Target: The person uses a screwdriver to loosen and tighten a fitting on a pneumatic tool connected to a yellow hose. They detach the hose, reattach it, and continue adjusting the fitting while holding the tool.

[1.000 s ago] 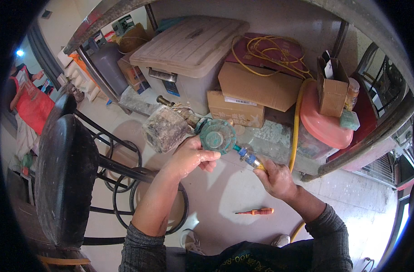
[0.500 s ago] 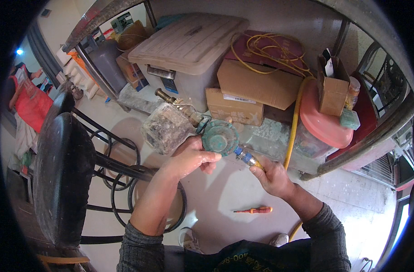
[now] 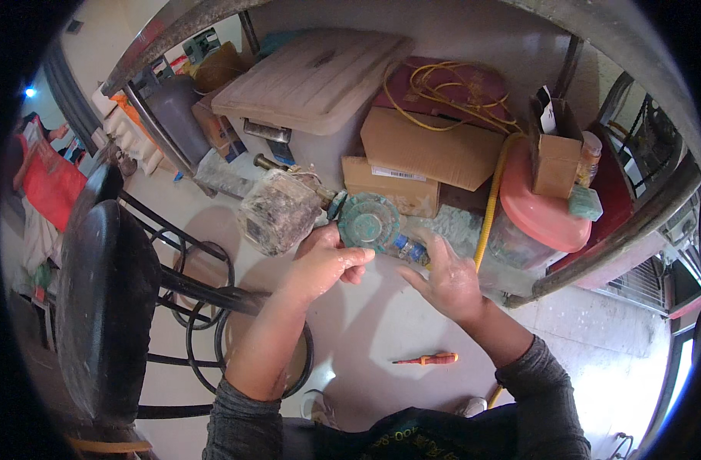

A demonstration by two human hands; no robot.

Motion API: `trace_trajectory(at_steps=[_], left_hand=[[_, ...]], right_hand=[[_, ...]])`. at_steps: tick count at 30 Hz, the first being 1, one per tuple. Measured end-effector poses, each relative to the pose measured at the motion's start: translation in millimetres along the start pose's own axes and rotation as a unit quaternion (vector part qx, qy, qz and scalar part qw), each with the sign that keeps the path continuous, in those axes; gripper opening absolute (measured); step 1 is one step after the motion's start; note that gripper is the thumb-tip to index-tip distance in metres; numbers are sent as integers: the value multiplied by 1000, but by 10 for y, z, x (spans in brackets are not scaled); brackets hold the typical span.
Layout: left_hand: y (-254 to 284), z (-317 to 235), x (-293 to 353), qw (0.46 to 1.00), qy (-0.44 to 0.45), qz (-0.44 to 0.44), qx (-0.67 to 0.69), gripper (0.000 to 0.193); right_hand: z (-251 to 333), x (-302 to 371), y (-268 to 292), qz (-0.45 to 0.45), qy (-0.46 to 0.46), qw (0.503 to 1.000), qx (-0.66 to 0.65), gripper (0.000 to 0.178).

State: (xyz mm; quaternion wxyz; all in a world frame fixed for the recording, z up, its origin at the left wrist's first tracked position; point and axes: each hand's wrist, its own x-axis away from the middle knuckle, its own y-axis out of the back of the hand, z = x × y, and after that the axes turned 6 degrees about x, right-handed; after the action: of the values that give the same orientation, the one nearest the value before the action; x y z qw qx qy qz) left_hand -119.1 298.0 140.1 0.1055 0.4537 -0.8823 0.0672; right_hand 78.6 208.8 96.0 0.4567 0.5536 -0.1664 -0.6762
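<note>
A round, worn green gas regulator [image 3: 368, 225] hangs in front of me, joined to a grimy box-shaped body [image 3: 280, 212] with a brass fitting [image 3: 268, 162] behind it. My left hand [image 3: 324, 264] is closed around the regulator's lower left side, thumb lying along its near edge. A fitting with a blue band [image 3: 409, 249] leaves the regulator at the right, with a bit of yellow beyond it. Beside this fitting is my right hand [image 3: 452, 280], open, its thumb and fingers apart; the fingers partly cover the yellow end.
A screwdriver [image 3: 427, 359] with an orange-red handle lies on the floor. To the left stands a black chair [image 3: 109, 307], near a coiled black hose [image 3: 308, 345]. Ahead, a low shelf holds a lidded plastic bin [image 3: 304, 80], cardboard boxes [image 3: 431, 149] and a yellow hose [image 3: 495, 203].
My right hand has let go of the yellow hose end and spread its fingers, shifting slightly left. My left hand keeps its hold on the regulator.
</note>
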Motion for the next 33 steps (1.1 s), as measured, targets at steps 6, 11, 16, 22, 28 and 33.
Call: trace_trajectory(at_steps=[6,11,16,22,28,33], left_hand=[[-113,-7,5,1000,-15,-5,4,14],[-95,10,-5,1000,-26,1,15,14],[-78,28,-12,999,-29,7,29,15],[-66,59,-45,999,-45,-22,5,24],[-124,80,-80,992,-124,-18,16,51],[-381,125,-112,958,-213,1,194,60]], right_hand=[[53,-129,-74,-30,-23,997,69,38],[62,-163,37,-53,-13,998,9,28],[110,-169,115,14,-110,988,-108,32],[91,-147,45,3,-90,987,-131,34],[130,-83,3,42,-176,965,-188,31],[149,-91,13,5,-165,967,-195,30]])
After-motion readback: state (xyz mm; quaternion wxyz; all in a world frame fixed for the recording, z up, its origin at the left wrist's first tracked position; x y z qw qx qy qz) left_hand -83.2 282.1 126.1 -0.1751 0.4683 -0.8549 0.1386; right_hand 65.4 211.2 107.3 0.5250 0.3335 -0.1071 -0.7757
